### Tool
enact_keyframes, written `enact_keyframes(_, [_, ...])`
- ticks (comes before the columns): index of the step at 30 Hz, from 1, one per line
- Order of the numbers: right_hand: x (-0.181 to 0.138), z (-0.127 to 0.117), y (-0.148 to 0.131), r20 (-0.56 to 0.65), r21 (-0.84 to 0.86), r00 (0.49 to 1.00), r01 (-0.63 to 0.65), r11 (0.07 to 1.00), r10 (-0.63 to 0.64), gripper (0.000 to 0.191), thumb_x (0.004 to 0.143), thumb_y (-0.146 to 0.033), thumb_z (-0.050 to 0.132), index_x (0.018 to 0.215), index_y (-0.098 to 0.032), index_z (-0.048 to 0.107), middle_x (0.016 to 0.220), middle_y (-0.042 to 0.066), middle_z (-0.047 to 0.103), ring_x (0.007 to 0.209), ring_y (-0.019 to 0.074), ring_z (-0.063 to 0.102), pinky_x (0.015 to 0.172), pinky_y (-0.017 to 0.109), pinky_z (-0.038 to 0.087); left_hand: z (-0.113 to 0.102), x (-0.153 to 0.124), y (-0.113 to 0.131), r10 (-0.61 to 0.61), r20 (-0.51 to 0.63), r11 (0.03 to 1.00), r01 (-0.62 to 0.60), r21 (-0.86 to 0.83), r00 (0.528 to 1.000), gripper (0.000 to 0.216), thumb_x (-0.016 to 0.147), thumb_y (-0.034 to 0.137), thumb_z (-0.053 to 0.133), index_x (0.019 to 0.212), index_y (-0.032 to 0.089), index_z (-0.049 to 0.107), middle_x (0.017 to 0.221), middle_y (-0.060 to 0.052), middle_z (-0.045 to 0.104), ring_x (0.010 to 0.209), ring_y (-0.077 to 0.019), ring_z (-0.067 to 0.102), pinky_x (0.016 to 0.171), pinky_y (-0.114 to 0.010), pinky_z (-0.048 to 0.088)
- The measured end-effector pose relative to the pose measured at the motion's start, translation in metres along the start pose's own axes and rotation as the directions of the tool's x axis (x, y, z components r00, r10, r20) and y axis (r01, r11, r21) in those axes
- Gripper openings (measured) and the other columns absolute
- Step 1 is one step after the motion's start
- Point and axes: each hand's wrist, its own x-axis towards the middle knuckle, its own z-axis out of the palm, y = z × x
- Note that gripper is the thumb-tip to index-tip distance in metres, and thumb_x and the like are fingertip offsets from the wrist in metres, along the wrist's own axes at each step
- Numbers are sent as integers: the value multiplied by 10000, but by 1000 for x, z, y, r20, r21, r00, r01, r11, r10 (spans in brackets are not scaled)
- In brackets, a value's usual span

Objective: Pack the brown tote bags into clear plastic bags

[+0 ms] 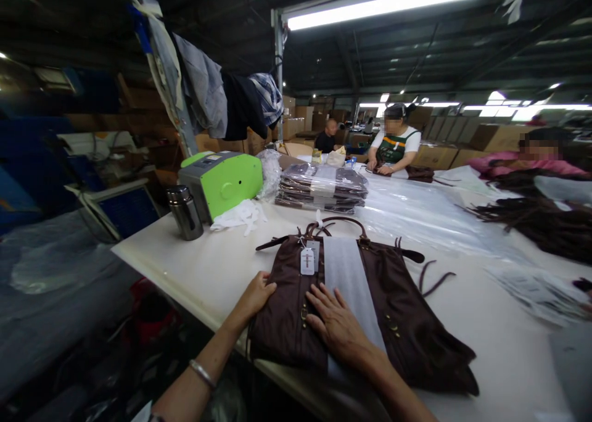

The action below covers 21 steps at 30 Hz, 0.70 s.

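A dark brown handbag point(291, 329) lies flat at the front edge of the table, its handles pointing away from me. Around its middle runs a strip of white foam wrap point(354, 280), and a white hang tag point(308, 261) rests on its upper part. My left hand point(258, 293) pinches the bag's left side, thumb on top and fingertips partly hidden by the edge. Spread flat, my right hand point(335, 323) lies on the bag's front, partly over the foam strip, holding nothing.
Beyond the bag stand a stack of plastic-wrapped bags point(324, 187), a green machine point(231, 181) and a metal flask point(185, 215). Clear plastic sheets point(416, 212) cover the table's far side. Brown straps point(546, 218) pile up at right. Several people work beyond.
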Motion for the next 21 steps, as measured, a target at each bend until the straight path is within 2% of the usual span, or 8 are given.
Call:
enact_keyframes(3, [0,3,3,-12,-6,1000,6,1000,-6,593,993,-561,344,1490,-242,397,1580,23,300,1487,243,194,1227,509,94,-2,-9,2,-32,-34,998,34,50,999,301,864,233,531,1145,127,534,948,-90,712,887,-227,688,802,-339,526])
enact_keyframes(6, [2,6,5,-19,-7,1000,9,1000,-9,589,990,-558,355,1486,-244,406,1578,26,304,1487,245,196,1226,509,100,-15,-19,33,132,-188,959,-78,273,973,432,845,283,610,1251,168,515,1189,-117,652,1121,-274,610,968,-413,469])
enact_keyframes(8, [2,6,6,-15,-12,1000,15,1000,-15,591,988,-559,359,1485,-243,407,1577,27,307,1486,242,197,1227,503,102,-20,-21,68,349,-236,868,-218,446,907,427,889,325,576,1287,185,514,1320,-120,586,1232,-268,542,1047,-417,427])
enact_keyframes(12, [2,3,4,3,-22,1000,14,1000,-14,585,995,-543,357,1492,-237,393,1582,28,299,1489,238,188,1227,502,96,-1,-1,120,648,-153,666,-456,590,746,434,985,362,419,1350,145,506,1432,-132,522,1369,-238,427,1153,-393,336])
enact_keyframes(14, [1,2,4,8,-13,1000,7,1000,-7,584,996,-538,357,1494,-235,391,1583,33,298,1490,241,182,1226,504,91,18,18,113,627,-111,637,-426,642,771,513,993,386,400,1421,106,440,1494,-168,453,1428,-265,349,1174,-423,296])
enact_keyframes(16, [1,2,3,9,11,1000,12,1000,-12,579,1000,-538,350,1494,-240,392,1583,36,301,1492,242,176,1226,503,79,37,38,87,467,-89,673,-289,681,880,613,983,423,415,1477,66,350,1512,-228,404,1429,-312,346,1152,-464,312])
enact_keyframes(18, [1,2,3,7,44,1000,27,999,-27,573,1003,-539,342,1495,-250,392,1583,41,304,1494,242,165,1226,501,63,50,58,56,329,-79,682,-179,709,941,729,973,490,407,1534,66,212,1542,-271,317,1428,-344,342,1118,-487,339])
enact_keyframes(21, [2,-3,0,1,96,1000,22,995,-23,590,997,-557,349,1494,-242,397,1582,62,305,1496,252,154,1224,502,47,54,77,35,254,-42,671,-144,727,966,789,973,541,354,1557,78,93,1570,-273,242,1457,-340,279,1125,-501,310])
